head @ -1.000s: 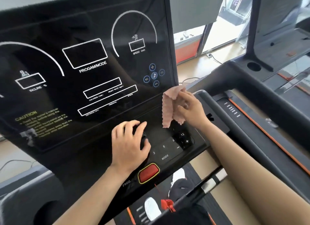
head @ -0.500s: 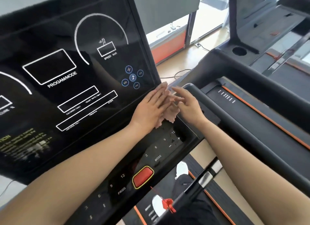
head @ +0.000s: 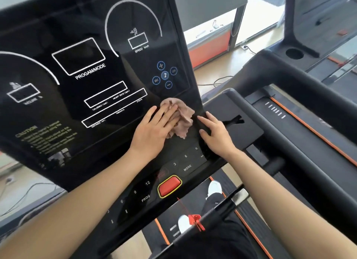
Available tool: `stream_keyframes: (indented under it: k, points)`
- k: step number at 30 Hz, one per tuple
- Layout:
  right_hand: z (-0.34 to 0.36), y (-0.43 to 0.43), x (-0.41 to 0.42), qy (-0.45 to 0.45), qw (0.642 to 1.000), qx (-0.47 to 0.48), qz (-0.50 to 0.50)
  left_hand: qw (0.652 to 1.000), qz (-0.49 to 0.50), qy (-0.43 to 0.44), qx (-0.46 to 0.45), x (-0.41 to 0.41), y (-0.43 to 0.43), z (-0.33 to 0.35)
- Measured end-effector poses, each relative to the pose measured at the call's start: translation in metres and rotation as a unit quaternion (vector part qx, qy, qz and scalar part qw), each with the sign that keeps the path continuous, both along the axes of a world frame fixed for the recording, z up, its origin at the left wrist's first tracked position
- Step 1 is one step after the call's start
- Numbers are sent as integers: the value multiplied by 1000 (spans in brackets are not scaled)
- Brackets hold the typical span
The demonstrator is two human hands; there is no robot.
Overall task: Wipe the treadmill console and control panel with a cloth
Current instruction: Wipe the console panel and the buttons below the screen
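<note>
Left hand (head: 154,129): flat, pressing pink cloth (head: 181,119) on console (head: 77,104). Right hand (head: 216,133): spread, empty, just right of cloth.

Two hands, left (head: 154,129) and right (head: 216,135), one cloth (head: 183,117), one console (head: 77,75), one red button (head: 169,185), two shoes (head: 214,187).

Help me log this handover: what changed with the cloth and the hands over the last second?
The cloth passed from the right hand to the left hand, which left the lower keys and now presses it flat against the console below the round music buttons. The right hand let go and rests open on the console's right edge. The red stop button is untouched.
</note>
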State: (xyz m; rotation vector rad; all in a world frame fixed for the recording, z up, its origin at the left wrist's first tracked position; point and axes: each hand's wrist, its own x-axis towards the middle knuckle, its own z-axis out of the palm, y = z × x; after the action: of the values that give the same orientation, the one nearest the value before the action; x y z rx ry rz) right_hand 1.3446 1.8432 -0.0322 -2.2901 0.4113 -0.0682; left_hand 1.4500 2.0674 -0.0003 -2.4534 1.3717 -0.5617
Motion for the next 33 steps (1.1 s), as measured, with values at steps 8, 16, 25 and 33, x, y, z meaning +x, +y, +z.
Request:
stream_keyframes:
  k: [8,16,25,33]
  points:
    - [0,4,-6,29,999,-41,13,996,0,-8,-84,-7,6,8]
    - [0,6,-5,34,999,-41,7,986,-83,-12,-147,11,16,13]
    - [1,11,-2,41,998,-38,-7,994,-53,-25,-91,10,12,21]
    - [-6,9,-4,24,998,-59,-1,976,-198,-48,81,27,-4,9]
